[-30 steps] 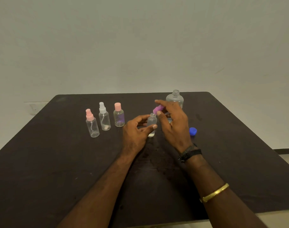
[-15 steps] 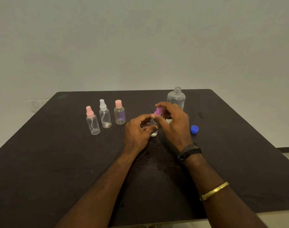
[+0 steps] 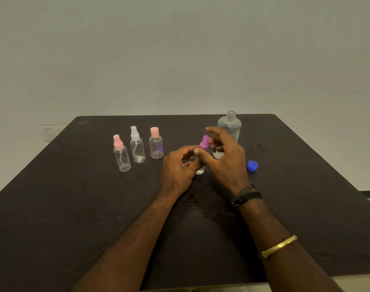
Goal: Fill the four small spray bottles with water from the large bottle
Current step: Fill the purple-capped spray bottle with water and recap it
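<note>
I see the large bottle [image 3: 229, 128] standing upright in the upper right part of the dark table [image 3: 53, 207], its threaded neck open and without cap. Its body is clear; I cannot tell how much water is inside, because my right hand [image 3: 226, 161] covers the lower part. In the centre of the frame stands the small bottle with the purple spray head [image 3: 204, 142]. Only its head and a small part of its clear bottom [image 3: 199, 171] show between my hands, so the level inside is not visible.

My left hand [image 3: 180, 167] is closed around the body of this bottle, the thumb and forefinger meeting near its neck. My right hand is at the purple head, the thumb and one finger on it, the other fingers spread loosely above.

To the left of centre three more small bottles stand upright in a row, well apart from my hands: one with a pink spray head [image 3: 121, 153], one with a white spray head [image 3: 137, 145] and one with a pink flat cap [image 3: 156, 143]. All three are clear; I cannot tell if they hold water.

A blue cap [image 3: 252, 165] lies on the table just right of my right hand. On the right wrist is a black band [image 3: 246, 194], and higher on the arm a gold bangle [image 3: 279, 246]
</note>
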